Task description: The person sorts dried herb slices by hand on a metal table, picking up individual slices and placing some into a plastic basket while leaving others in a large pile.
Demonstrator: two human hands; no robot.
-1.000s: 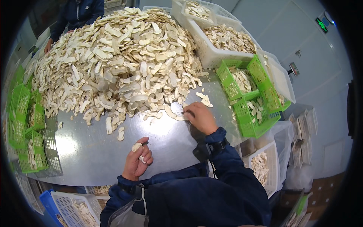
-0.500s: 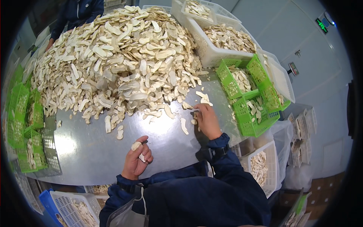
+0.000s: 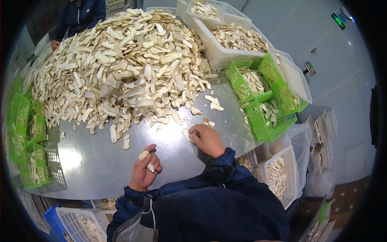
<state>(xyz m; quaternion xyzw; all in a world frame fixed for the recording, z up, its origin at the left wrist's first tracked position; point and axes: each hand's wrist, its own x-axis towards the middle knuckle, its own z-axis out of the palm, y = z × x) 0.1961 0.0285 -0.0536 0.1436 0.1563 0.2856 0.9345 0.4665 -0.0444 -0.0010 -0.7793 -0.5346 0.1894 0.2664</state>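
A large heap of pale, dried-looking mushroom slices (image 3: 121,72) covers the far part of the metal table (image 3: 105,161). My left hand (image 3: 141,174), palm turned up near the table's front edge, is closed around a few mushroom slices (image 3: 143,155). One rounded end sticks out by the thumb, and a white piece shows between the fingers. To the right, my right hand (image 3: 208,140) is low over the table with its fingertips pinched at the end of a single mushroom slice (image 3: 186,134). Just beyond it lie a small brownish piece (image 3: 211,124) and a few loose slices (image 3: 214,103).
Green baskets (image 3: 258,121) holding slices stand at the right edge, more green baskets (image 3: 19,125) at the left. A white crate (image 3: 219,60) of slices is at the back right. White crates (image 3: 296,173) sit below the table. Across the heap is another person (image 3: 80,18).
My right hand has moved left and nearer, from the loose pieces to the single slice, now at its fingertips. My left hand keeps its slices in nearly the same place.
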